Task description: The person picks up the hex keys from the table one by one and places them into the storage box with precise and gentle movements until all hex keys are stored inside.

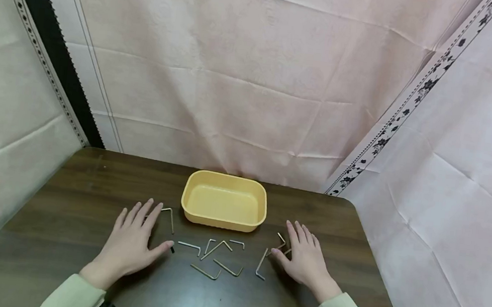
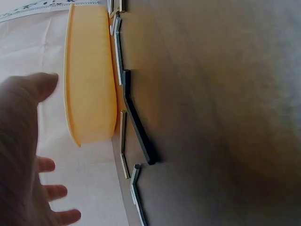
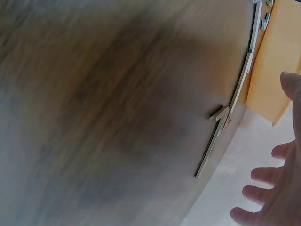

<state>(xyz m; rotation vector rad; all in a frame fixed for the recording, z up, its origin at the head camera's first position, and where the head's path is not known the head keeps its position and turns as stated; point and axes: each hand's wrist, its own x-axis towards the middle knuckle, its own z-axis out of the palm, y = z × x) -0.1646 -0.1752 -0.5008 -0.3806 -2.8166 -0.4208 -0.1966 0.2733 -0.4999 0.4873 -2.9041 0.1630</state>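
Observation:
Several L-shaped hex keys, silver, brass-coloured and black, lie scattered on the table between my hands. My left hand [image 1: 128, 248] hovers over the left side, fingers spread and holding nothing. Close by its thumb lies a black hex key [image 2: 138, 125], mostly hidden in the head view; a brass-coloured hex key [image 1: 172, 222] pokes out past the index finger. On the right, my right hand [image 1: 304, 264] is held out with fingers extended, also holding nothing. Its thumb overlaps a small cluster of hex keys [image 1: 281, 238] in the head view, with a longer hex key [image 1: 261, 262] just left of them.
A yellow rectangular tray [image 1: 224, 204] with nothing in it stands behind the hex keys, near the far edge of the dark wooden table [image 1: 131, 174]. Pale cloth [image 1: 236, 72] hangs behind the table and along both sides.

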